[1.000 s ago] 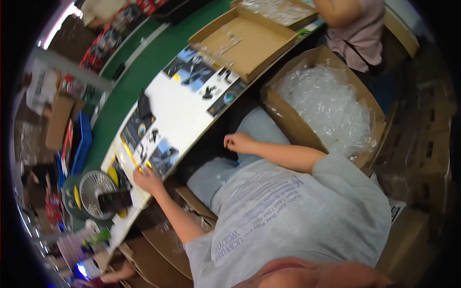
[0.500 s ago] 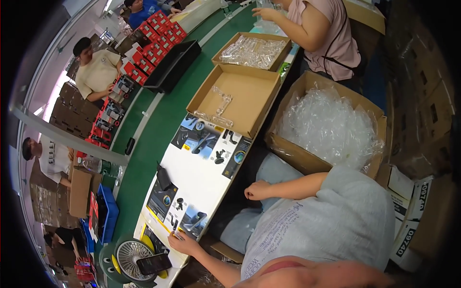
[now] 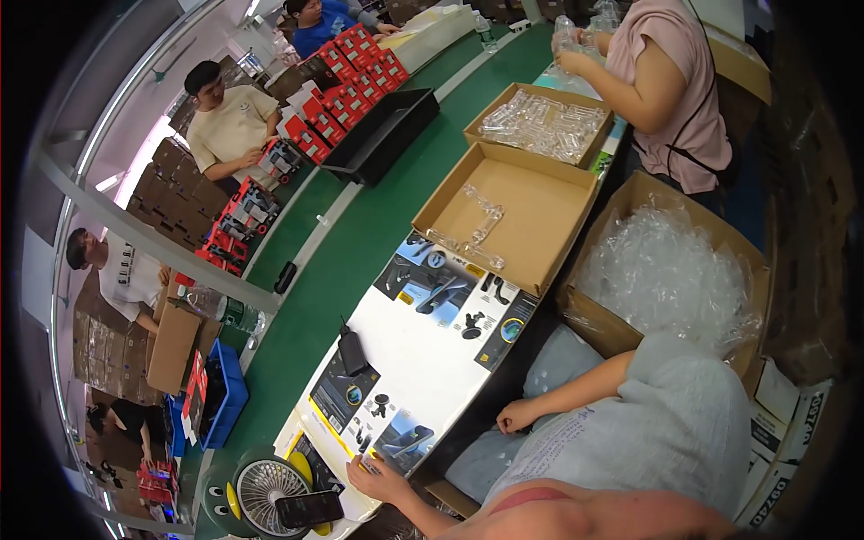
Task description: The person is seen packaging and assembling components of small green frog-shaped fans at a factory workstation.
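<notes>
My left hand (image 3: 382, 480) lies at the near edge of the table, its fingers laid out on the edge of a printed cardboard sheet (image 3: 405, 360). Nothing shows in its grip. My right hand (image 3: 517, 416) rests over my lap, fingers curled in and no object showing in them. On the sheet's white middle stands a small black device (image 3: 352, 349) with a thin stub on top. A phone (image 3: 309, 509) leans against a round fan (image 3: 268, 491) with a green and yellow animal-shaped body, left of my left hand.
A shallow cardboard box (image 3: 549, 202) holds a few clear plastic pieces; a fuller one (image 3: 576, 155) stands behind it. Clear bags fill a carton (image 3: 621, 331) at my right. Across the green belt (image 3: 315, 306) are a black tray (image 3: 346, 169), a blue bin (image 3: 236, 396) and co-workers.
The view has swung, so the table, boxes and people sit farther right in the picture. Both my hands keep about the same places at the table edge and lap.
</notes>
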Motion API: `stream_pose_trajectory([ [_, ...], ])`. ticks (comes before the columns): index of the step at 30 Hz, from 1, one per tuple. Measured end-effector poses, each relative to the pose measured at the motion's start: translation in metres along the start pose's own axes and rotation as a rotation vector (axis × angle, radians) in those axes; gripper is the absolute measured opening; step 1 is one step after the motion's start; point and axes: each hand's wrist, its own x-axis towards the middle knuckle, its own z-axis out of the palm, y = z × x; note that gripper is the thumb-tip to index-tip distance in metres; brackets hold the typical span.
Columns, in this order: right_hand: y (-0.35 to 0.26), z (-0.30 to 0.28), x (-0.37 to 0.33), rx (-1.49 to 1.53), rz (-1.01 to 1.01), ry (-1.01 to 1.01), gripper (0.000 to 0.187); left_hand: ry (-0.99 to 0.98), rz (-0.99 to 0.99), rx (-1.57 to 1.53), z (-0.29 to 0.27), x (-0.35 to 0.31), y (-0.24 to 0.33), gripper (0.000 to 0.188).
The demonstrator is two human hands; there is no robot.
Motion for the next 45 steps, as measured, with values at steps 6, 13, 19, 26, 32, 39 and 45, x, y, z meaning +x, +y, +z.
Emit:
stream_pose_trajectory([
  [6,0.016,-0.002,0.014,0.348,0.160,0.001,0.017,0.149,-0.279,-0.157,0.004,-0.009,0.011,0.017],
  [13,0.018,-0.001,0.015,0.314,0.131,-0.027,0.017,0.267,-0.231,-0.212,0.002,-0.011,0.015,0.012],
  [19,0.016,-0.001,0.016,0.327,0.155,-0.040,0.017,0.253,-0.229,-0.257,0.005,-0.009,0.014,0.011],
  [26,0.017,-0.001,0.017,0.320,0.139,-0.045,0.018,0.222,-0.249,-0.280,0.008,-0.013,0.008,0.011],
  [32,0.017,-0.001,0.016,0.327,0.141,-0.044,0.018,0.178,-0.263,-0.284,0.009,-0.015,0.001,0.011],
  [39,0.014,-0.004,0.015,0.320,0.158,-0.074,0.019,0.251,-0.230,-0.260,0.015,-0.016,0.000,0.012],
  [45,0.014,-0.004,0.015,0.310,0.155,-0.077,0.020,0.237,-0.254,-0.280,0.013,-0.015,0.002,0.012],
])
